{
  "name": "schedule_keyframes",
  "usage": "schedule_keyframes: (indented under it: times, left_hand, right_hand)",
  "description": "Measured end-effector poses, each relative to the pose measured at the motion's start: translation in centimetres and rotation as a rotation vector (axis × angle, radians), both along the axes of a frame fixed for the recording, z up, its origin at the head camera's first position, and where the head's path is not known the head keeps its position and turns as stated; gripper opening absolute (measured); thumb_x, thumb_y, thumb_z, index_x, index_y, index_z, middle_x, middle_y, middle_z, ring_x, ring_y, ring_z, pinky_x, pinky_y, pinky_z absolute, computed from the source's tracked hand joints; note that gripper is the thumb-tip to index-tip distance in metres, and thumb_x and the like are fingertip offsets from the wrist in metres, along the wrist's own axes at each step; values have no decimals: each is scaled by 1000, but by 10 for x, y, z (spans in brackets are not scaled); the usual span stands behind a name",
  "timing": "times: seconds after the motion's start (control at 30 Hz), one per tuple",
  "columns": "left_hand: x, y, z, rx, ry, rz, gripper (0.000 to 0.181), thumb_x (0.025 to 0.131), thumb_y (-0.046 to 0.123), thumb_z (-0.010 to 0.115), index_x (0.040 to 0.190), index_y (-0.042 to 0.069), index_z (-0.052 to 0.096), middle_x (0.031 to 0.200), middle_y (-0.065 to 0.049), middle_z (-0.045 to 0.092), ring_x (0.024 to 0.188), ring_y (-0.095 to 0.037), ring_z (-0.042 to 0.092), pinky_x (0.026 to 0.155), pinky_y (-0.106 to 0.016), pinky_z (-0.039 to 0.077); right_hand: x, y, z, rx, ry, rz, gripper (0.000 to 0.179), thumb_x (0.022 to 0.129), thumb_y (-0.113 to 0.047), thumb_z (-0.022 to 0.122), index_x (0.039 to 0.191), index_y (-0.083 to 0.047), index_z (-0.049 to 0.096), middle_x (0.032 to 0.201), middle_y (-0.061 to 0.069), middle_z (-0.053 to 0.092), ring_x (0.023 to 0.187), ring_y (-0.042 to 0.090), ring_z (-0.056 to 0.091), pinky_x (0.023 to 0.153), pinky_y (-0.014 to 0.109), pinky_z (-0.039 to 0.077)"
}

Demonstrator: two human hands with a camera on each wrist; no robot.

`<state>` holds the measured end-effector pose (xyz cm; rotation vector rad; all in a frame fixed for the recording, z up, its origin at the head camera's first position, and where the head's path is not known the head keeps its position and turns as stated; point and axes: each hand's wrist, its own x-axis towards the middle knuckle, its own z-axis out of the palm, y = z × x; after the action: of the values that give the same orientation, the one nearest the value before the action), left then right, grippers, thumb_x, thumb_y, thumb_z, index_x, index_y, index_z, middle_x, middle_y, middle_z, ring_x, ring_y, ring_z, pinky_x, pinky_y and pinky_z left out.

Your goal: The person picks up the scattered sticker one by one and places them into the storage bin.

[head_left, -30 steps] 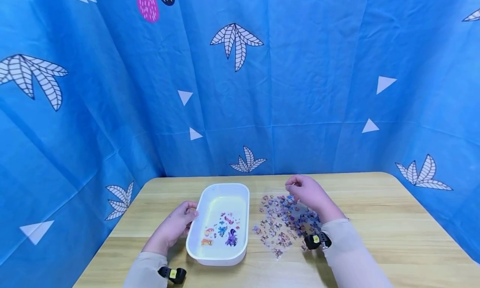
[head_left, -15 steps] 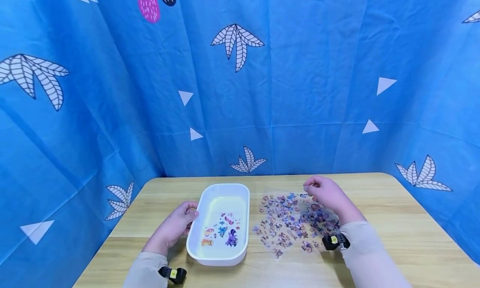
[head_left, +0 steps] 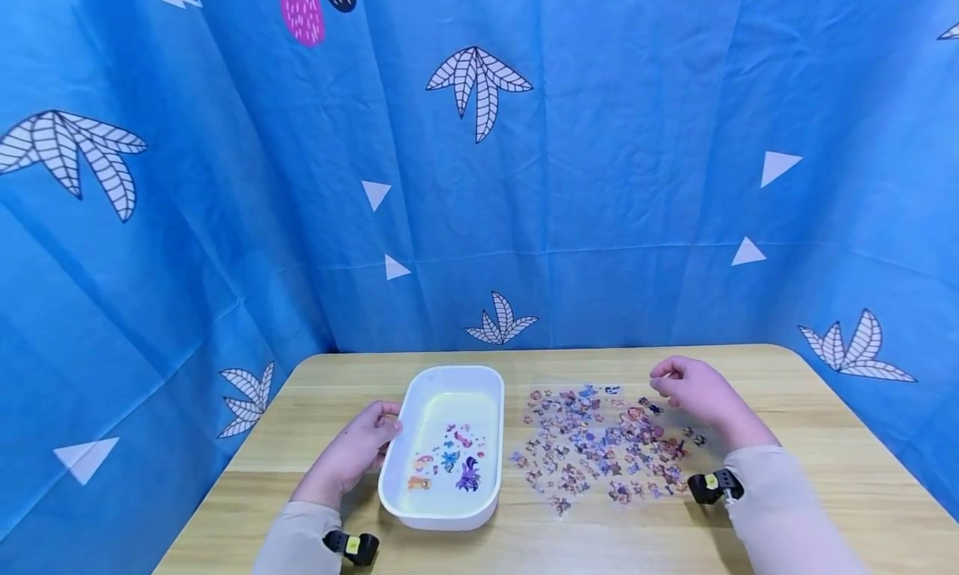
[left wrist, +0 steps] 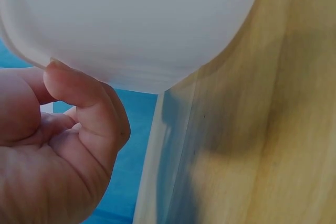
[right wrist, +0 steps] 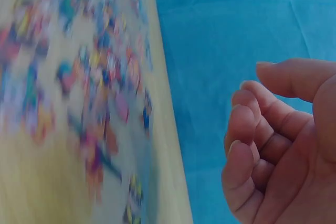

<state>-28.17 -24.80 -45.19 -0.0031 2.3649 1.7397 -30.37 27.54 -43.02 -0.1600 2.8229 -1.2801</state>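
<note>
My left hand (head_left: 355,447) holds the left rim of a white plastic tub (head_left: 442,522), fingers bent at its edge in the left wrist view. On the tub's floor lie several small coloured figures (head_left: 468,475), purple, blue, pink and orange. To the right of the tub, many small colourful sticker-like pieces (head_left: 573,478) lie spread on what looks like clear film. Beyond their far right edge hovers my right hand (head_left: 703,396). Its fingers (right wrist: 243,124) are loosely curled in the right wrist view, the thumb apart from them, and nothing shows between them.
The wooden table (head_left: 592,542) has rounded far corners. A blue patterned curtain (head_left: 614,184) hangs right behind its far edge and along both sides. Black wrist cameras (head_left: 361,548) sit on both forearms.
My right hand has moved rightward across the coloured pieces, uncovering more of them on the right side. The left hand and the tub stay in place; the view has shifted slightly.
</note>
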Motion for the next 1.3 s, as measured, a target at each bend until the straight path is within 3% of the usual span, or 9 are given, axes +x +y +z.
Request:
schedule_keyframes:
  times: [0.37,0.57,0.73,1.0,1.3]
  left_hand:
    - [1,2,2,-9,-5,6,30,107,16,47,135,5,50,108,-18,63,91,-30,63,74,-40,56]
    - [-1,3,2,-11,-6,2,29,107,16,47,134,5,50,107,-18,63,90,-30,63,73,-40,56]
    - [-1,2,1,-11,-5,11,29,107,15,48,134,5,50,106,-17,62,88,-30,63,71,-39,56]
    - [1,0,-1,-11,-13,12,29,107,16,49,134,6,50,107,-17,62,90,-30,63,72,-40,56]
    - [0,1,0,-37,-9,19,28,106,16,49,133,6,51,105,-15,62,89,-29,62,71,-39,54]
  right_hand:
    - [4,33,-10,175,0,47,29,96,-20,65,113,3,64,95,8,64,83,22,57,73,40,48]
    - [8,41,-16,132,-87,66,30,95,-20,67,115,2,62,90,8,61,76,23,58,67,37,50]
    - [9,40,-16,125,-97,78,30,93,-17,69,115,3,61,87,8,60,74,24,57,66,39,50]
    - [15,35,-14,375,-108,102,27,81,-20,81,91,-7,61,87,3,60,81,23,55,81,53,48]
    - [16,32,-16,427,-80,81,20,81,-17,80,85,-9,63,84,3,61,77,22,55,75,49,49]
